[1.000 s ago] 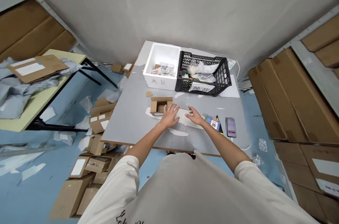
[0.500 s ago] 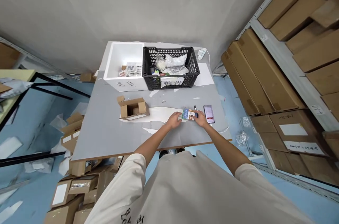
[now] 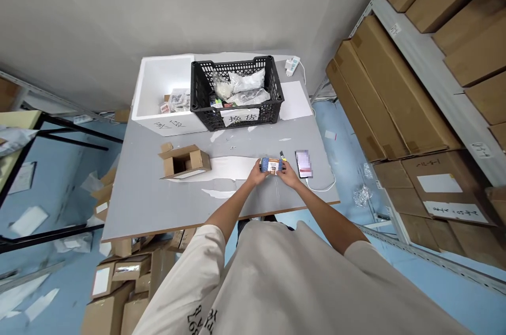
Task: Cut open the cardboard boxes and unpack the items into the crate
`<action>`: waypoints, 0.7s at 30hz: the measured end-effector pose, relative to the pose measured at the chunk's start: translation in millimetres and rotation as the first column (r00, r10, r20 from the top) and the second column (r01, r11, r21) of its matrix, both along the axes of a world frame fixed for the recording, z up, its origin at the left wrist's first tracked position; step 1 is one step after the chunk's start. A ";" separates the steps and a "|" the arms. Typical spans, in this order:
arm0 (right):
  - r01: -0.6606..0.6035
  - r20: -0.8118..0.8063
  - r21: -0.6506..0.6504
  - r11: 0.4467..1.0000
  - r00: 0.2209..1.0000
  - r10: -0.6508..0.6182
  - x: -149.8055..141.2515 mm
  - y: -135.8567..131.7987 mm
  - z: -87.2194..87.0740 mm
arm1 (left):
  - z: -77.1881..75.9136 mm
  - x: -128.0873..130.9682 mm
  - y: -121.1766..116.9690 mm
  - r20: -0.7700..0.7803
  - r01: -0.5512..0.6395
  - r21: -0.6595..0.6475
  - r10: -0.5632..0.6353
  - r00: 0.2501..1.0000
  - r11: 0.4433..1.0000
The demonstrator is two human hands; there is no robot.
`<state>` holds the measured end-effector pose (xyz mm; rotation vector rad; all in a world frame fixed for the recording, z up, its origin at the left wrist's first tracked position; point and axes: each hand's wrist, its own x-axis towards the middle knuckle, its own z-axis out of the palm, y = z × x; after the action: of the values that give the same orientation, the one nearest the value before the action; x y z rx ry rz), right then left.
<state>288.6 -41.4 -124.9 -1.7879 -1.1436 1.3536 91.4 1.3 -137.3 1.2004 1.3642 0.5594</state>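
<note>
A small blue packet with a white label (image 3: 272, 165) is held level between my two hands over the front right part of the table. My left hand (image 3: 258, 173) grips its left end and my right hand (image 3: 288, 173) its right end. Just beyond my right hand lies a small dark and yellow object (image 3: 283, 156), partly hidden, its kind unclear. A phone (image 3: 303, 164) with a cable lies to the right. To the left stands an open cardboard box (image 3: 201, 161), flaps up, on the grey table (image 3: 158, 200).
At the back stand a white foam box (image 3: 169, 126) and a black plastic crate (image 3: 237, 117) holding bagged items. A white power strip (image 3: 291, 66) lies behind. Cartons fill the shelf (image 3: 419, 18) on the right; more boxes (image 3: 130, 271) are piled on the floor at left.
Both hands have gone from beside the open box to the blue packet, gripped it and lifted it. The view has turned right, so the table sits further left.
</note>
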 end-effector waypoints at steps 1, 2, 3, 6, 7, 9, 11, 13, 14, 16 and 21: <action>-0.003 -0.014 0.009 1.000 1.000 0.003 -2.7 1.7 2.5 | 1.9 -2.3 -0.9 -0.009 -0.004 0.014 0.004 1.000 1.000; -0.009 -0.020 0.021 1.000 1.000 0.010 -5.5 3.9 5.2 | 5.0 -5.7 -1.4 -0.034 -0.007 0.036 0.008 0.999 0.999; -0.019 -0.023 0.036 0.999 1.000 0.019 -8.5 6.6 8.0 | 8.9 -10.2 -1.5 -0.070 -0.017 0.063 0.021 0.997 0.998; -0.059 -0.047 0.083 0.995 0.997 0.064 -19.7 15.5 15.7 | 21.8 -28.4 -0.7 -0.168 -0.088 0.157 0.114 0.979 0.984; -0.070 -0.062 0.089 0.994 0.995 0.076 -24.5 18.1 17.5 | 25.2 -35.5 -0.7 -0.187 -0.110 0.172 0.142 0.972 0.979; -0.080 -0.087 0.077 0.994 0.992 0.087 -35.5 21.7 19.4 | 28.9 -49.8 -2.4 -0.208 -0.136 0.175 0.172 0.963 0.975; -0.081 -0.093 0.036 0.996 0.992 0.084 -47.3 22.4 18.4 | 27.9 -63.2 -7.2 -0.241 -0.142 0.166 0.179 0.954 0.976; -0.101 -0.082 -0.018 0.995 0.992 0.099 -57.7 20.2 14.7 | 22.9 -75.0 -14.8 -0.303 -0.117 0.167 0.164 0.939 0.979; -0.115 -0.072 -0.045 0.992 0.991 0.111 -61.8 18.4 12.0 | 19.6 -80.0 -19.3 -0.333 -0.089 0.160 0.139 0.933 0.983; -0.138 -0.033 -0.086 0.987 0.990 0.136 -67.3 14.1 6.0 | 12.5 -88.1 -28.4 -0.358 -0.025 0.125 0.068 0.931 0.992; -0.109 0.138 -0.080 0.991 0.983 0.119 -66.4 5.2 -3.2 | 1.8 -97.1 -41.7 -0.336 0.023 0.077 0.004 0.942 0.997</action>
<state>222.2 -36.2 -128.0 -1.9228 -1.3057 1.3655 -5.6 -40.4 -135.5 1.4136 1.6347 0.4162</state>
